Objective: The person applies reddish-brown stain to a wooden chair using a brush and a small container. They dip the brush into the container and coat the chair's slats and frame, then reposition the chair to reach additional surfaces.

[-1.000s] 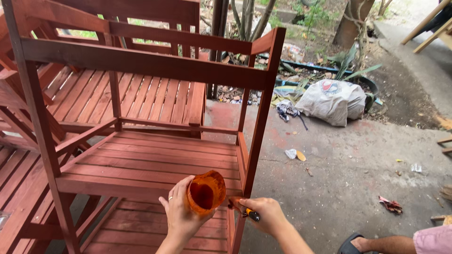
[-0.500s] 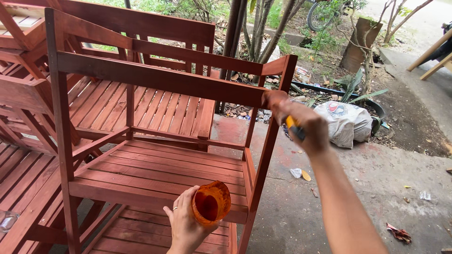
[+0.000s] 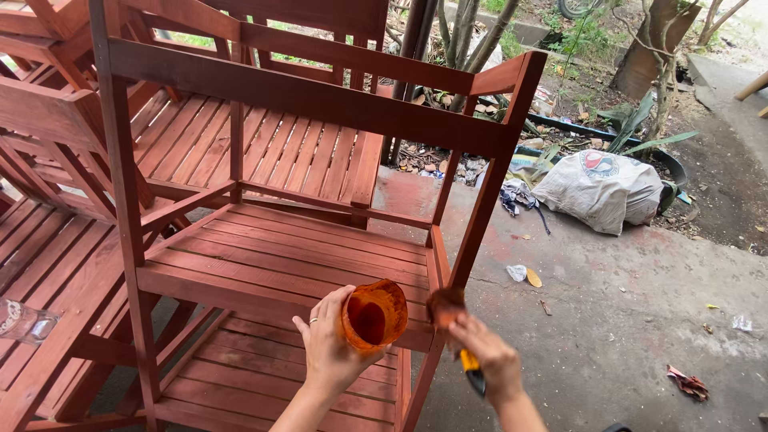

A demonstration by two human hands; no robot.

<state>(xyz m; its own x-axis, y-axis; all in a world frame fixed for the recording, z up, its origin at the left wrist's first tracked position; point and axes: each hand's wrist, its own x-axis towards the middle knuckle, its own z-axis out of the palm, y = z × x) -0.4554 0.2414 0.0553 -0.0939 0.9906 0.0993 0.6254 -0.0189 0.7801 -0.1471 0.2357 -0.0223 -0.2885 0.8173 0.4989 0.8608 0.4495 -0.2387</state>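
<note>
Left hand (image 3: 332, 348) fingers (image 3: 330, 308) curled around an orange plastic cup (image 3: 374, 314), thumb on the near side, gripping it from the left; ring on one finger. Cup tilted toward the camera, mouth showing dark red-brown stain inside, walls smeared with the same colour. Cup held just above the front edge of the middle shelf (image 3: 288, 256) of the wooden rack (image 3: 304, 96), near its front right corner. Right hand (image 3: 484, 360) fingers clenched around a paintbrush (image 3: 458, 336), yellow-and-black handle sticking out below the hand toward the lower edge of view. Brush bristles (image 3: 445, 306) stained red-brown, blurred, just right of the cup and touching or almost touching the rack's front right leg (image 3: 480, 216) at shelf height; exact contact cannot be told. Cup and brush close together, hands near each other but apart. Rack is slatted wood, stained red-brown all over, with top rails, a middle shelf and a lower shelf (image 3: 264, 376). More racks of the same colour stand behind and to the left. Concrete floor (image 3: 624, 320) to the right, with a grey-white sack (image 3: 600, 192), scraps of litter and plants beyond.
</note>
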